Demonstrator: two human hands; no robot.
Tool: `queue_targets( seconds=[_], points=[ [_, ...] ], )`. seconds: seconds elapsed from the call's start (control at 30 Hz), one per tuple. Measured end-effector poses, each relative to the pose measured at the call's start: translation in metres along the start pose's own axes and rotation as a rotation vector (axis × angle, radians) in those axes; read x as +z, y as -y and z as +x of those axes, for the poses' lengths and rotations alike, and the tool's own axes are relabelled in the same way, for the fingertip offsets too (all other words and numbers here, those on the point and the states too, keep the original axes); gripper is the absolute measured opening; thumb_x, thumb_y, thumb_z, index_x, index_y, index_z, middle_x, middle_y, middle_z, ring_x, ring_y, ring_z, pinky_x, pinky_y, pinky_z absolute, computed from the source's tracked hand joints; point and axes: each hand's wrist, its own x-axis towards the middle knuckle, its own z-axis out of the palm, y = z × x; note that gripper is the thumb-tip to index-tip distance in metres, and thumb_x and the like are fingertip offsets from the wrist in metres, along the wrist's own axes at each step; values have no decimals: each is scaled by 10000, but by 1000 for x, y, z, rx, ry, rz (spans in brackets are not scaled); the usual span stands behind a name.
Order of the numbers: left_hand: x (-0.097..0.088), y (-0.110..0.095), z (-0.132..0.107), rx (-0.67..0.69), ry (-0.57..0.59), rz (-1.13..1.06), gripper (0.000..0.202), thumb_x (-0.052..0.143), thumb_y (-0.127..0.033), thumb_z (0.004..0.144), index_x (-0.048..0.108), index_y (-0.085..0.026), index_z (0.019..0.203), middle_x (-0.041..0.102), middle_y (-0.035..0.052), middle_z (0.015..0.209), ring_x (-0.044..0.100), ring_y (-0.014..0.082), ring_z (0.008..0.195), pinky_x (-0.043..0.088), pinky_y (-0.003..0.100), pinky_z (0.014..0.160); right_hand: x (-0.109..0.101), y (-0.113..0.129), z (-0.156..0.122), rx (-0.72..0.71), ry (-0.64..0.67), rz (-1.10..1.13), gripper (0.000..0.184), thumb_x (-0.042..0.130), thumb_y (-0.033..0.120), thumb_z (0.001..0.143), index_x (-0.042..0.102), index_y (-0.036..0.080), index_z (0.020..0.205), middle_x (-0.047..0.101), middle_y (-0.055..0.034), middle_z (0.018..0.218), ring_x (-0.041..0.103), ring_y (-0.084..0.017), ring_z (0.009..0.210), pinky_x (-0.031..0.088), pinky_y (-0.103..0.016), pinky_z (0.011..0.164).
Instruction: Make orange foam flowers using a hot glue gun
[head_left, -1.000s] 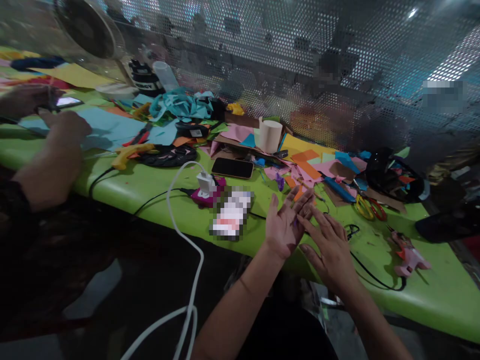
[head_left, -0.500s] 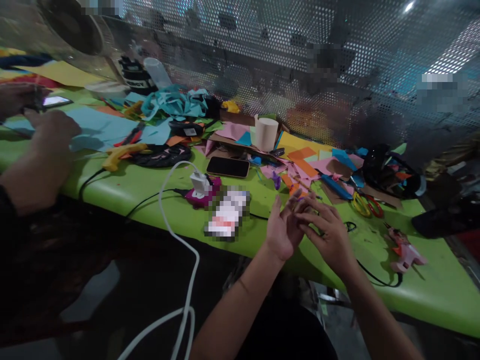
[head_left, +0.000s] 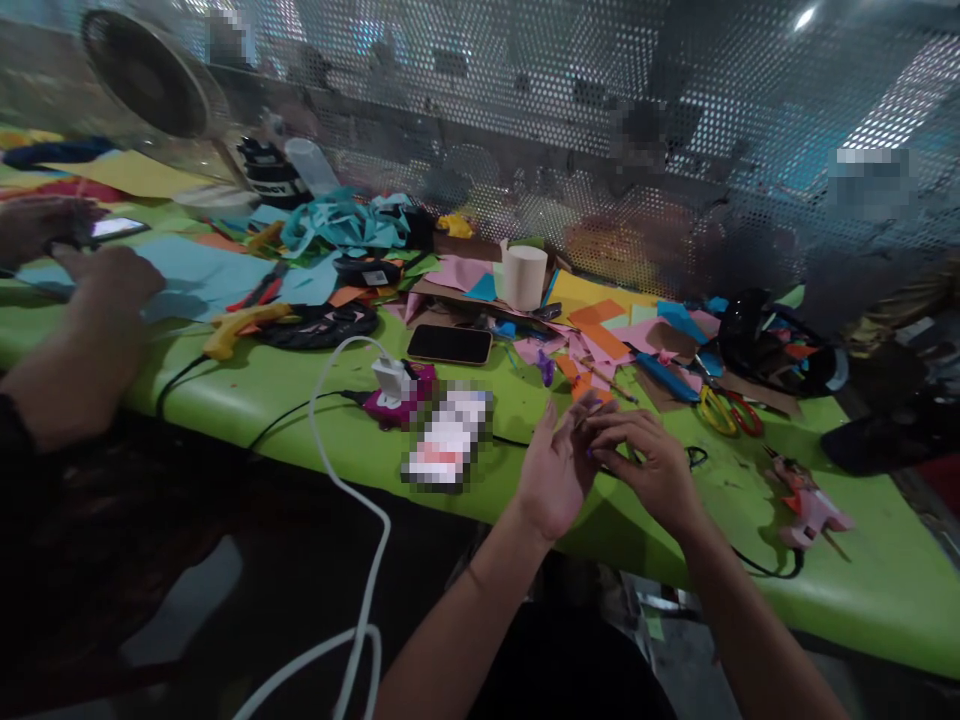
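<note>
Over the front part of the green table, my left hand (head_left: pixel 556 475) is turned palm up. Its thumb stands apart from the fingers, which stretch toward my right hand. My right hand (head_left: pixel 651 462) touches those fingers, its thumb and fingertips drawn together in a pinch. Small purple specks show at the fingertips; what the pinch holds is too small to name. Just beyond lies a crumpled purple piece (head_left: pixel 545 368), beside orange and pink paper scraps (head_left: pixel 577 385). A thin stick (head_left: pixel 611 380) rests among the scraps.
Right of my hands lie yellow-handled scissors (head_left: pixel 718 412) and a pink glue gun (head_left: pixel 814 510). On the left are a blurred lit phone (head_left: pixel 448 440), a dark phone (head_left: pixel 450 345), a purple power strip (head_left: pixel 397 400) and a white cable (head_left: pixel 371 580). Another person's arm (head_left: pixel 90 330) reaches in.
My hands have shifted slightly left, and the right fingers have moved a little over the left ones. The view has tilted slightly.
</note>
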Motion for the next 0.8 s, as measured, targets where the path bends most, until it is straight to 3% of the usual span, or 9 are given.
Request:
queue_targets(
  seconds=[0.1,0.2,0.33,0.4,0.57,0.8],
  points=[
    [-10,-4,6,222,-95,299,375,498,-457,940,599,-208,1202,690,97,1144,646,205,1061,498,303,858,-3,-8,-2,227,-164,237,121,684,348,870,675,231,838,753,-58,987,678,-231,962,491,-403,880],
    [-21,-12,12,378,-247,827,339,610,-373,877,591,-234,1186,692,63,1083,639,204,1025,472,308,871,-5,-22,-5,424,-270,379,190,705,398,822,669,213,851,732,-51,893,658,-204,834,498,-345,759],
    [-27,-14,18,411,-352,1776,282,635,-345,858,628,-197,1097,700,105,1004,626,291,1035,413,428,964,3,-35,-6,486,-202,403,246,688,439,795,645,199,822,678,-30,782,606,-180,717,475,-321,680],
    [-26,-10,23,412,-394,2092,260,591,-386,890,636,-167,1024,697,150,1032,619,333,1062,394,473,974,9,-38,-7,466,-150,347,229,653,428,809,634,201,816,672,-32,781,603,-190,722,469,-328,677],
    [-19,0,35,393,-432,2308,354,538,-468,920,617,-135,1009,692,189,1039,635,354,1041,419,475,924,22,-50,-9,430,-111,228,177,601,392,836,601,222,786,636,-7,720,559,-194,679,422,-322,636],
    [-14,4,39,344,-472,2226,268,559,-379,922,592,-142,1041,687,192,1106,641,337,1077,427,440,915,31,-61,-8,416,-112,322,229,592,447,827,557,237,744,582,15,677,514,-178,650,423,-313,628]
  ],
)
